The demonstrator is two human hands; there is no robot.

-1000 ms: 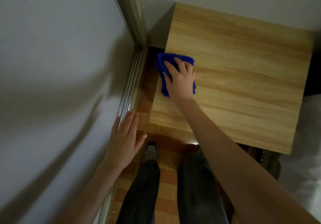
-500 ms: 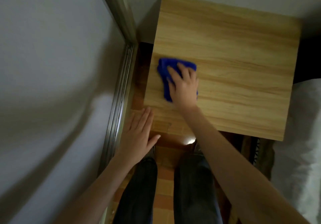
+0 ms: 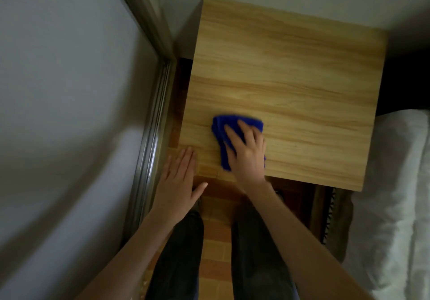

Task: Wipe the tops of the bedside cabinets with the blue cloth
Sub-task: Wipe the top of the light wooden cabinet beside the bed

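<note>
The light wood bedside cabinet (image 3: 290,71) fills the upper middle of the head view, its top bare apart from the cloth. A folded blue cloth (image 3: 223,127) lies near the cabinet's front left part. My right hand (image 3: 246,153) presses flat on the cloth with fingers spread and straight, covering most of it. My left hand (image 3: 179,181) is held flat with straight fingers at the cabinet's front left corner, fingertips at the edge, holding nothing.
A sliding door with a metal frame and track (image 3: 151,141) runs along the left. A white-sheeted bed (image 3: 400,183) stands at the right. My legs in dark trousers stand on the orange tiled floor (image 3: 216,237) in the narrow gap.
My right hand has slid the cloth from the cabinet's left edge toward the front and slightly right. My left hand has moved off the door frame to the cabinet's front left corner.
</note>
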